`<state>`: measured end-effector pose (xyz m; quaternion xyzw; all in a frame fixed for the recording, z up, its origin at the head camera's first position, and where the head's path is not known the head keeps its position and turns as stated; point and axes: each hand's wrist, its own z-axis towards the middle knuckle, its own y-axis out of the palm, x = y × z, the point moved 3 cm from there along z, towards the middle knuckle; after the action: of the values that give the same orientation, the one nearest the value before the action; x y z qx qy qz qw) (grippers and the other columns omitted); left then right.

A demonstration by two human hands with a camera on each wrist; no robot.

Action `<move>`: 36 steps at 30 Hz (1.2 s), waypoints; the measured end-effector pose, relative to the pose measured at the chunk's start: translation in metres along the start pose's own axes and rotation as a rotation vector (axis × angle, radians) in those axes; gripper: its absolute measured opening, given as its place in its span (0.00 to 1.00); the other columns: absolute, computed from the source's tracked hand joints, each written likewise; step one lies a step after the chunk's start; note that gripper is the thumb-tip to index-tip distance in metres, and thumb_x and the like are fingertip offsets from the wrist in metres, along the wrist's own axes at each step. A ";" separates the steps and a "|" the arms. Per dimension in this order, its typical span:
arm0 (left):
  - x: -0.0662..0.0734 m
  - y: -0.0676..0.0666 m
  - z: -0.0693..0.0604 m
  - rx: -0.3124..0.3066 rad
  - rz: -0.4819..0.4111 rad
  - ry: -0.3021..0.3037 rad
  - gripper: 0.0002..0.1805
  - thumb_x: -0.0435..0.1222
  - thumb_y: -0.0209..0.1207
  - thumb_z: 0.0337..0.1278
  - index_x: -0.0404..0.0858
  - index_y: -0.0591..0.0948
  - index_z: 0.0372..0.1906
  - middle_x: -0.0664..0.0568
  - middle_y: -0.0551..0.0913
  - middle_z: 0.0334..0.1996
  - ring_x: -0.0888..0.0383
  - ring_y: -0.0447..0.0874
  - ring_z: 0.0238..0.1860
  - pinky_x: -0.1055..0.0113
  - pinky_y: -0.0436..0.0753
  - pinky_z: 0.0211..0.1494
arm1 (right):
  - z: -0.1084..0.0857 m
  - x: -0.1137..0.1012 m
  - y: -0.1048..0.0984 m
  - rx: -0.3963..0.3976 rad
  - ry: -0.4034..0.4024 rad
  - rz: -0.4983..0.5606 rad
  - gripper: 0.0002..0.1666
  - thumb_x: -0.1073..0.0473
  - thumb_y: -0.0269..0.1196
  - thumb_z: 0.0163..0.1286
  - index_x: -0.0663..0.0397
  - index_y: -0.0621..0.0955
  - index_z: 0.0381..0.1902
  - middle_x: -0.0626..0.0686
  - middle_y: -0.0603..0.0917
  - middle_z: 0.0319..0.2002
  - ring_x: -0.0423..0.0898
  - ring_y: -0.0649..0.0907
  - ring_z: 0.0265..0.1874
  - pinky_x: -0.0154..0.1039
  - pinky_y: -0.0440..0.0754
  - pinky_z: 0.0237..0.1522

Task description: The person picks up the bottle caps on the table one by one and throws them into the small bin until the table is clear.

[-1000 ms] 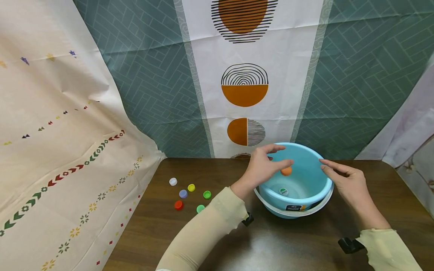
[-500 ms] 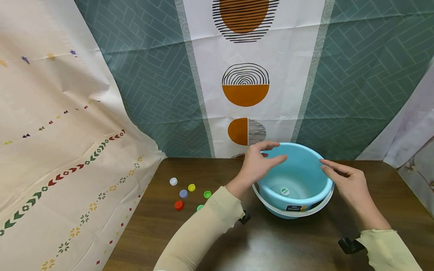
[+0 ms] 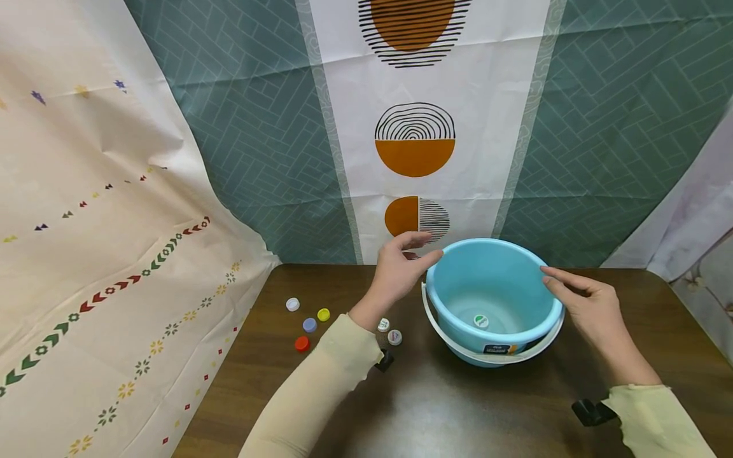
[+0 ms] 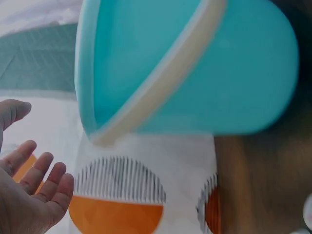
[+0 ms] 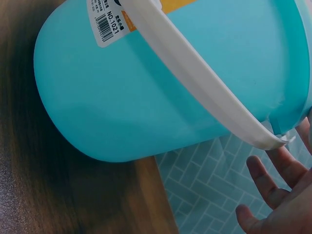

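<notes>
A light blue bucket with a white handle stands upright at the right of the table. My right hand holds its right rim between thumb and fingers; in the right wrist view the fingers lie by the handle's end. Just off the left rim is my left hand, in the air, thumb and fingers apart with nothing between them. The left wrist view shows that hand with its palm bare. Inside the bucket a round green-and-white mark shows on the bottom; the near inner wall is hidden.
Left of the bucket, bottle caps lie on the brown table: white, yellow, lavender and red. Two pale caps sit near my left wrist. A patterned cloth hangs behind.
My left hand has moved left, from over the bucket to outside its rim. An orange cap seen below its thumb a second ago is out of sight. The right hand stays on the rim.
</notes>
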<state>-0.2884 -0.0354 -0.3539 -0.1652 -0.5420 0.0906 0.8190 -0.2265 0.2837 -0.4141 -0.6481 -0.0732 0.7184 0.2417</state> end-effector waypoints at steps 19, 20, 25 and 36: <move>-0.103 -0.054 -0.041 -0.117 0.266 -0.240 0.23 0.46 0.66 0.50 0.46 0.80 0.53 0.53 0.83 0.49 0.53 0.81 0.50 0.61 0.81 0.51 | 0.001 -0.002 -0.001 0.005 -0.002 -0.005 0.28 0.41 0.61 0.62 0.44 0.79 0.57 0.24 0.77 0.43 0.22 0.77 0.42 0.21 0.79 0.34; -0.106 -0.054 -0.042 -0.142 0.295 -0.250 0.23 0.45 0.66 0.50 0.46 0.79 0.53 0.53 0.83 0.48 0.53 0.81 0.50 0.60 0.80 0.51 | 0.001 -0.002 -0.001 0.004 -0.003 -0.005 0.27 0.41 0.61 0.62 0.43 0.79 0.57 0.24 0.77 0.43 0.22 0.77 0.42 0.21 0.79 0.34; -0.123 -0.055 -0.049 -0.254 0.414 -0.296 0.24 0.40 0.66 0.49 0.44 0.79 0.55 0.50 0.83 0.49 0.54 0.80 0.50 0.58 0.79 0.53 | 0.000 -0.002 0.000 0.005 -0.009 -0.006 0.27 0.41 0.61 0.62 0.44 0.79 0.57 0.25 0.78 0.44 0.23 0.77 0.43 0.21 0.79 0.34; -0.147 -0.049 -0.061 -0.406 0.464 -0.330 0.28 0.32 0.67 0.44 0.38 0.77 0.57 0.46 0.82 0.52 0.51 0.79 0.52 0.55 0.79 0.53 | 0.000 0.000 0.000 0.009 -0.005 0.001 0.27 0.41 0.61 0.62 0.44 0.79 0.57 0.25 0.78 0.44 0.22 0.77 0.43 0.21 0.78 0.34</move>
<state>-0.2919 -0.1391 -0.4834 -0.4266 -0.6222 0.1903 0.6282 -0.2268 0.2837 -0.4142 -0.6453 -0.0703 0.7204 0.2443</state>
